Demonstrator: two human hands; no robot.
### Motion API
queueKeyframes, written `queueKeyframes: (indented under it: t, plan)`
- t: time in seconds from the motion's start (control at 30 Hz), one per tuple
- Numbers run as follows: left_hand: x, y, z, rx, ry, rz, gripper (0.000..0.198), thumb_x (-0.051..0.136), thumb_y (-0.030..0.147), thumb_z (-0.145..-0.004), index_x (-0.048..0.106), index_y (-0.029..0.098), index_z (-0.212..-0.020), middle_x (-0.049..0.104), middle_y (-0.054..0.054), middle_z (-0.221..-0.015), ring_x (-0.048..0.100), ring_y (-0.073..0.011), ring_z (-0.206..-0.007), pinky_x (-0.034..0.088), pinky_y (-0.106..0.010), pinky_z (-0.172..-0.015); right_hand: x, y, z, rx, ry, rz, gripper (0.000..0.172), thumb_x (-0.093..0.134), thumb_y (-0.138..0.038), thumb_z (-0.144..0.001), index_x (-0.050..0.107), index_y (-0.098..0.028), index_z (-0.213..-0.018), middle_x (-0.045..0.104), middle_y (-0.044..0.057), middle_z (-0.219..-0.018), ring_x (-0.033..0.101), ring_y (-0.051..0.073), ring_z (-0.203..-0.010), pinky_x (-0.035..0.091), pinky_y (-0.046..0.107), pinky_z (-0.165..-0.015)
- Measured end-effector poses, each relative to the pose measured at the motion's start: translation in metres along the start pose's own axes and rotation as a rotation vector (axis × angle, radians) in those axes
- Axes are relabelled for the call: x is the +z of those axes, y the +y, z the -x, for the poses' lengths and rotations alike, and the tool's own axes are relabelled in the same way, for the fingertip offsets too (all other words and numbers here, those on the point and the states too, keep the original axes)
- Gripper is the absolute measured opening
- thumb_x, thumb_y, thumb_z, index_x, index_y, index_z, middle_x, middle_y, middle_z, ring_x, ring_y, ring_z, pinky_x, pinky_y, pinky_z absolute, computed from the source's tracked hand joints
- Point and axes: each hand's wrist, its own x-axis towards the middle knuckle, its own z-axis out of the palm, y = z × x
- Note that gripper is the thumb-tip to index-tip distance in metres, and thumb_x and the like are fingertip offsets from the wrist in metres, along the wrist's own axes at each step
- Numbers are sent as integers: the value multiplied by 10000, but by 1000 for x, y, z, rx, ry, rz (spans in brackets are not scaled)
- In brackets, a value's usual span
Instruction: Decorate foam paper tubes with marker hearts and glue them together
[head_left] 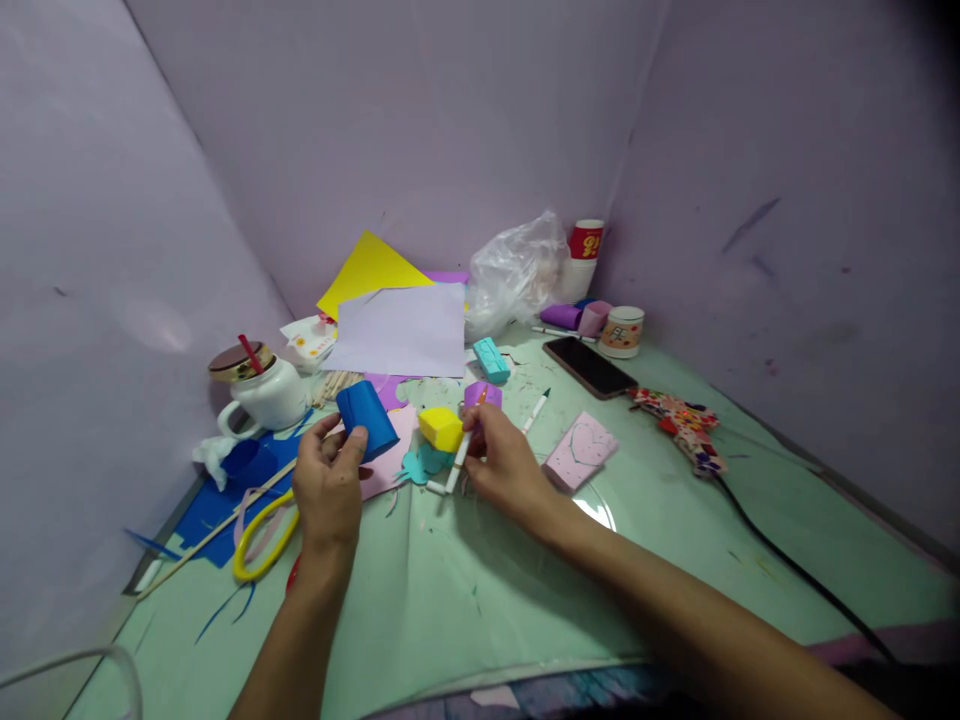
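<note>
My left hand is closed around a blue rolled paper piece, raised above the table. In my right hand is a white marker with an orange tip pointing up, pinched between the fingers. A small white cap lies by the marker's lower end. Beside the right hand are a yellow folded paper piece, a purple one partly hidden behind the fingers, and teal paper cut-outs. To the right sit a green-tipped marker and a pink folded paper piece with a drawn heart.
A white mug stands at left near a yellow loop handle and a wooden stick. Paper sheets and a plastic bag lie at the back. A phone and a patterned glue-gun-shaped object with a black cord are right.
</note>
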Motion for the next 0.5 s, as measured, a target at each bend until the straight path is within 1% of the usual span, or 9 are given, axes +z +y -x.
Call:
queueKeyframes:
  t: [0.03,0.1,0.17,0.23,0.33,0.43,0.5]
  plan:
    - [1,1,1,-1,-11,7,534,680,394,-681,547,152,-1138,639,-52,-884,619,-173,-708,476,-234,-491,-6,-1,0,3,11,-70,340,524,10,-653,437,-218,-889,551,2,-886,522,121,-652,443,269,-620]
    - [3,3,6,-31,-52,23,543,690,393,-662,548,152,-1128,646,-48,-878,617,-168,-681,482,-243,-498,-19,-5,2,13,24,-232,301,581,-42,-670,442,-222,-867,560,12,-1002,518,93,-626,461,266,-613]
    - [7,3,11,-82,-120,44,556,700,400,-642,549,155,-1118,651,-47,-879,619,-172,-670,492,-260,-515,-29,-8,6,42,24,-437,294,653,-105,-666,454,-222,-847,545,25,-1096,541,89,-657,485,268,-622]
    - [12,1,18,-108,-206,47,566,708,415,-634,549,161,-1114,658,-57,-908,627,-184,-701,494,-267,-533,-34,-9,9,91,19,-602,323,714,-145,-644,464,-221,-833,547,24,-1094,563,97,-696,497,265,-625]
    - [19,-3,30,-101,-334,25,565,713,430,-647,546,160,-1115,670,-82,-953,637,-198,-771,487,-257,-567,-35,-9,13,143,-6,-700,365,768,-147,-608,481,-218,-821,566,10,-1027,569,95,-701,501,250,-624]
    - [22,-3,40,-97,-401,24,560,727,407,-650,545,154,-1116,680,-86,-948,641,-196,-799,493,-252,-605,-37,-11,15,149,-45,-758,386,791,-118,-585,499,-216,-818,583,1,-988,573,90,-704,501,234,-630]
    - [22,1,46,-161,-443,60,560,738,381,-639,552,157,-1117,682,-73,-917,634,-185,-750,486,-242,-555,-42,-13,15,153,-67,-824,412,804,-95,-562,501,-216,-813,592,4,-1015,587,88,-714,502,224,-628]
